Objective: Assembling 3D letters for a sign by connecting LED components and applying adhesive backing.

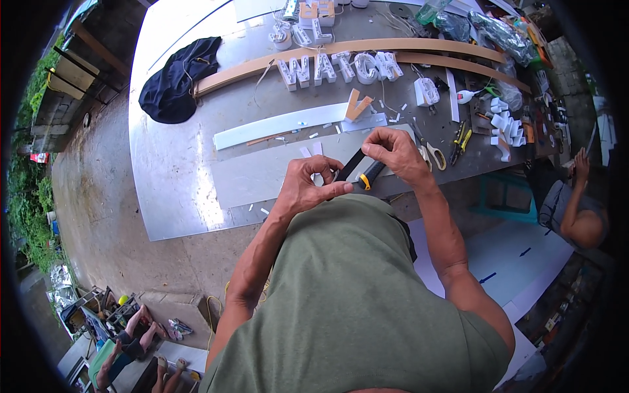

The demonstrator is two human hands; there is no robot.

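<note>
A narrow black strip [351,166] stretches slantwise between my hands, over the near edge of the metal table [173,190]. My left hand [309,186] pinches its lower end, and my right hand [397,154] grips the upper end between thumb and fingers. Just right of the strip is a black and yellow utility knife [371,177]; whether a finger touches it I cannot tell. Beyond my hands lie a long white strip [278,127] and a tan V-shaped piece [357,106]. Scissors with pale handles [435,157] rest right of my right hand.
White channel letters [341,69] stand along long tan curved strips [452,47]. Dark cloth [177,82] lies at the far left; pliers [462,139] and white bent pieces [508,128] sit at right. One person [576,203] is at the right, others at lower left.
</note>
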